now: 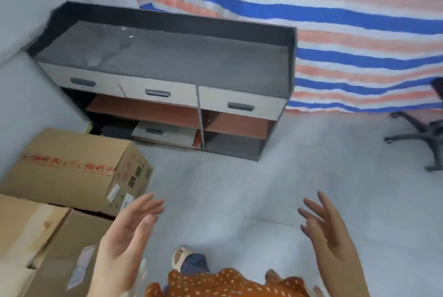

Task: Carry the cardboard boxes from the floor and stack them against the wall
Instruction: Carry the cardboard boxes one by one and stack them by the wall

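Cardboard boxes (pixel 69 172) sit on grey tiled floor (pixel 299 188) beside cabinet (pixel 167 66)

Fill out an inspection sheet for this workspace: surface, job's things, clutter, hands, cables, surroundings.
Surface: grey tiled floor, bare in the middle.
Job's things: printed cardboard box by the left wall; nearer box in front of it, flaps partly open.
Clutter: loose drawer lying in the cabinet's bottom shelf.
Hands: left hand and right hand both raised, fingers spread, holding nothing.
Cables: nothing seen.
Surroundings: grey cabinet with three drawers; striped tarp behind it; office chair base at right.
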`<action>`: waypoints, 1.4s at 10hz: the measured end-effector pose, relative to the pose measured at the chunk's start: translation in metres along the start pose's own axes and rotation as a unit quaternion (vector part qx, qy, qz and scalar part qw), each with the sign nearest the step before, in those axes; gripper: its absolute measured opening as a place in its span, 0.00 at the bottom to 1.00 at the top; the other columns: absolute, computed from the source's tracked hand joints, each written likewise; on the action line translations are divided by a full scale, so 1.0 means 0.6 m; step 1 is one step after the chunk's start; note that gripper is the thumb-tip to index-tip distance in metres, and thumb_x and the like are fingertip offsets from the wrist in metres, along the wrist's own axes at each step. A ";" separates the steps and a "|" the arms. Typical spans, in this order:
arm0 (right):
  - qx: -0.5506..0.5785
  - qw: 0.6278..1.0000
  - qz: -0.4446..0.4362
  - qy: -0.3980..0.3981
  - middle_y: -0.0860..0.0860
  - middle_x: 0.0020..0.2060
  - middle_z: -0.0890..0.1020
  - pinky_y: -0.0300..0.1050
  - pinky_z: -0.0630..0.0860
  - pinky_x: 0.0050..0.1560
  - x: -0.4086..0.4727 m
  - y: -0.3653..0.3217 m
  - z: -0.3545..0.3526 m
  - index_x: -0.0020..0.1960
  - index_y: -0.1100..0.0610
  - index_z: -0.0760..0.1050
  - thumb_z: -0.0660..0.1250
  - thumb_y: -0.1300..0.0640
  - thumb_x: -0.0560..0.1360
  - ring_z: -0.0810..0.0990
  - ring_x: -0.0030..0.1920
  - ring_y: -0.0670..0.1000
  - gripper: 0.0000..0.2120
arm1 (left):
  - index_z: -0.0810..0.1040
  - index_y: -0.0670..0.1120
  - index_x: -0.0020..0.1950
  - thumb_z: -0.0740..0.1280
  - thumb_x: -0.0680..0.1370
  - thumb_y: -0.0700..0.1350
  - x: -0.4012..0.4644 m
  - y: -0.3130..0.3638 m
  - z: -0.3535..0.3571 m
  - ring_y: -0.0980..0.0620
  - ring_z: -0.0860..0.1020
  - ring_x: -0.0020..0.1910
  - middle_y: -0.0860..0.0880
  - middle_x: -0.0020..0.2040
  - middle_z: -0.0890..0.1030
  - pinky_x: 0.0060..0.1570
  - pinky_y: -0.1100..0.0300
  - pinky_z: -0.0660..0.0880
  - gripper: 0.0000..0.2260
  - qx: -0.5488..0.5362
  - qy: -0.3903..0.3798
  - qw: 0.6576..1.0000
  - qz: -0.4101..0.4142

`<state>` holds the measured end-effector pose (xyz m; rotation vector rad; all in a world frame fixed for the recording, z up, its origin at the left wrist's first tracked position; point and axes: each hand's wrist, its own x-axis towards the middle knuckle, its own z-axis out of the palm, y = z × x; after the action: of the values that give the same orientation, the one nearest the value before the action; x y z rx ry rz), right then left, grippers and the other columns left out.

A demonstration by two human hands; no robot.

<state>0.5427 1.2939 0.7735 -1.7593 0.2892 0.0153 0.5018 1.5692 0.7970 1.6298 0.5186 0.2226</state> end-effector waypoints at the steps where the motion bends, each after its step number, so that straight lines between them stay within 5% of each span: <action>1: 0.006 0.998 0.015 0.063 0.33 0.56 0.79 0.42 0.76 0.57 -0.054 0.028 -0.094 0.65 0.40 0.68 0.62 0.50 0.69 0.80 0.56 0.39 0.24 | 0.78 0.49 0.56 0.63 0.74 0.42 -0.029 -0.008 0.077 0.56 0.82 0.50 0.53 0.51 0.84 0.52 0.65 0.77 0.12 0.012 -0.072 0.997 0.018; 2: -0.006 0.987 0.033 0.157 0.33 0.56 0.79 0.39 0.76 0.55 -0.137 0.071 -0.238 0.65 0.37 0.70 0.62 0.51 0.69 0.80 0.56 0.39 0.25 | 0.84 0.53 0.49 0.61 0.77 0.33 -0.092 -0.027 0.201 0.53 0.83 0.49 0.52 0.48 0.85 0.54 0.61 0.77 0.17 0.003 -0.157 0.987 0.034; 3: -0.004 0.966 0.040 0.255 0.34 0.56 0.80 0.40 0.76 0.55 -0.196 0.093 -0.341 0.61 0.32 0.71 0.62 0.52 0.69 0.80 0.56 0.40 0.23 | 0.84 0.57 0.49 0.66 0.75 0.40 -0.155 -0.021 0.298 0.50 0.83 0.49 0.49 0.49 0.85 0.55 0.56 0.77 0.13 -0.026 -0.232 0.971 0.045; 4: 0.011 0.931 0.073 0.358 0.34 0.55 0.80 0.44 0.76 0.56 -0.287 0.132 -0.449 0.63 0.36 0.70 0.62 0.61 0.77 0.80 0.56 0.40 0.23 | 0.83 0.61 0.52 0.74 0.66 0.58 -0.232 -0.019 0.411 0.51 0.82 0.51 0.49 0.51 0.84 0.55 0.59 0.77 0.15 -0.018 -0.370 0.928 0.027; 5: 0.025 0.889 0.098 0.447 0.35 0.55 0.80 0.44 0.77 0.54 -0.367 0.166 -0.513 0.62 0.37 0.70 0.61 0.63 0.77 0.80 0.55 0.42 0.23 | 0.84 0.61 0.49 0.70 0.72 0.43 -0.300 -0.012 0.504 0.50 0.83 0.49 0.47 0.50 0.84 0.53 0.61 0.78 0.12 -0.017 -0.447 0.894 0.038; 6: 0.043 0.850 0.112 0.513 0.37 0.55 0.81 0.43 0.77 0.54 -0.404 0.182 -0.539 0.61 0.34 0.72 0.62 0.57 0.74 0.81 0.54 0.42 0.22 | 0.84 0.59 0.49 0.75 0.69 0.51 -0.340 -0.007 0.558 0.50 0.83 0.50 0.47 0.50 0.84 0.54 0.59 0.77 0.10 -0.013 -0.500 0.865 0.041; 7: 0.065 0.815 0.145 0.557 0.34 0.54 0.80 0.45 0.77 0.54 -0.437 0.213 -0.565 0.63 0.40 0.70 0.62 0.65 0.77 0.81 0.54 0.41 0.23 | 0.80 0.69 0.50 0.73 0.54 0.73 -0.381 -0.002 0.636 0.58 0.80 0.53 0.59 0.54 0.83 0.56 0.60 0.75 0.26 0.048 -0.596 0.801 0.022; 8: 0.064 0.804 0.166 0.567 0.33 0.54 0.80 0.43 0.77 0.53 -0.440 0.231 -0.586 0.63 0.38 0.71 0.62 0.67 0.77 0.81 0.54 0.40 0.26 | 0.79 0.70 0.51 0.70 0.50 0.78 -0.397 -0.003 0.694 0.57 0.80 0.55 0.61 0.53 0.82 0.56 0.58 0.74 0.31 0.081 -0.628 0.773 0.026; 9: 0.073 0.788 0.174 0.585 0.33 0.54 0.80 0.39 0.77 0.53 -0.420 0.247 -0.637 0.57 0.28 0.71 0.62 0.67 0.77 0.81 0.53 0.38 0.31 | 0.79 0.65 0.55 0.70 0.56 0.76 -0.426 -0.002 0.777 0.56 0.80 0.55 0.58 0.55 0.83 0.57 0.55 0.74 0.31 0.097 -0.645 0.756 0.049; 10: 0.064 0.783 0.170 0.594 0.31 0.55 0.79 0.37 0.77 0.52 -0.380 0.258 -0.719 0.53 0.21 0.69 0.62 0.65 0.77 0.80 0.53 0.37 0.33 | 0.81 0.48 0.54 0.64 0.78 0.37 -0.462 0.001 0.870 0.52 0.83 0.50 0.50 0.50 0.85 0.55 0.52 0.75 0.10 0.059 -0.619 0.781 0.055; 11: 0.058 0.784 0.148 0.600 0.31 0.55 0.79 0.35 0.77 0.52 -0.332 0.256 -0.797 0.55 0.23 0.70 0.62 0.63 0.78 0.80 0.54 0.38 0.31 | 0.80 0.45 0.55 0.60 0.78 0.30 -0.479 0.016 0.956 0.51 0.83 0.50 0.49 0.50 0.85 0.55 0.53 0.76 0.15 0.068 -0.620 0.779 0.062; 12: 0.065 0.777 0.111 0.617 0.31 0.55 0.79 0.36 0.76 0.55 -0.269 0.246 -0.903 0.63 0.35 0.69 0.62 0.52 0.75 0.80 0.55 0.39 0.19 | 0.81 0.47 0.55 0.59 0.78 0.30 -0.488 0.046 1.079 0.51 0.83 0.50 0.49 0.50 0.85 0.55 0.55 0.76 0.16 0.062 -0.636 0.766 0.069; 13: 0.066 0.767 0.103 0.630 0.31 0.56 0.78 0.33 0.76 0.53 -0.228 0.245 -0.968 0.62 0.33 0.71 0.63 0.48 0.77 0.79 0.55 0.37 0.16 | 0.83 0.51 0.53 0.61 0.78 0.32 -0.501 0.071 1.166 0.51 0.82 0.52 0.50 0.50 0.85 0.55 0.57 0.76 0.17 0.063 -0.654 0.750 0.071; 14: 0.075 0.755 0.125 0.639 0.30 0.55 0.78 0.31 0.76 0.52 -0.200 0.263 -1.028 0.62 0.37 0.68 0.61 0.60 0.78 0.80 0.55 0.38 0.20 | 0.83 0.58 0.51 0.68 0.74 0.44 -0.525 0.089 1.265 0.52 0.82 0.53 0.52 0.51 0.84 0.56 0.57 0.76 0.10 0.075 -0.681 0.725 0.073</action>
<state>0.3032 0.6917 0.7717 -1.2879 1.4655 -1.0297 0.5688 0.7482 0.7967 1.5327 -0.7587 -0.9104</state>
